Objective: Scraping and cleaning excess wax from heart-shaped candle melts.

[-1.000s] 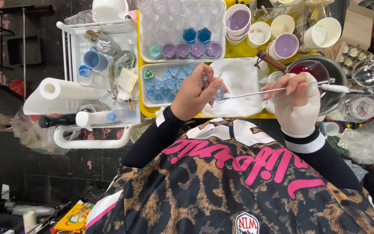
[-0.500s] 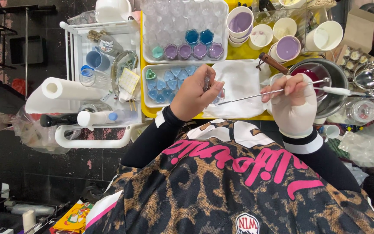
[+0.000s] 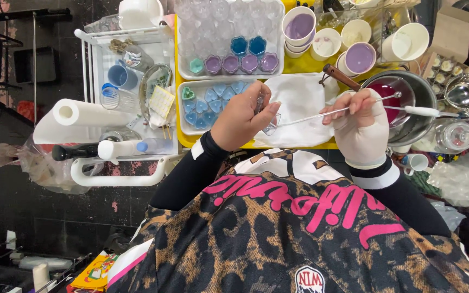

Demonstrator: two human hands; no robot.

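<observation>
My left hand [image 3: 242, 116], bare with a black sleeve, is closed around a small clear mould cup [image 3: 268, 123] over a white cloth [image 3: 299, 108]. A white glove covers my right hand [image 3: 360, 127], which pinches a thin metal rod [image 3: 329, 113]. The rod's tip points at the clear cup, and its far end reaches over a metal pot of dark red liquid [image 3: 408, 103]. Just left of my left hand a white tray [image 3: 183, 116] holds several blue heart-shaped pieces.
The yellow table [image 3: 299, 68] carries a tray of clear cups [image 3: 218, 21] with blue and purple fillings, and paper cups of lilac liquid [image 3: 360, 57]. A white cart [image 3: 90, 59] at left holds a paper roll [image 3: 82, 114], jars and bottles. Metal bowls [image 3: 465, 89] sit at right.
The rod's far end has tilted slightly upward over the pot. Both hands stay nearly where they were, still holding the cup and the rod.
</observation>
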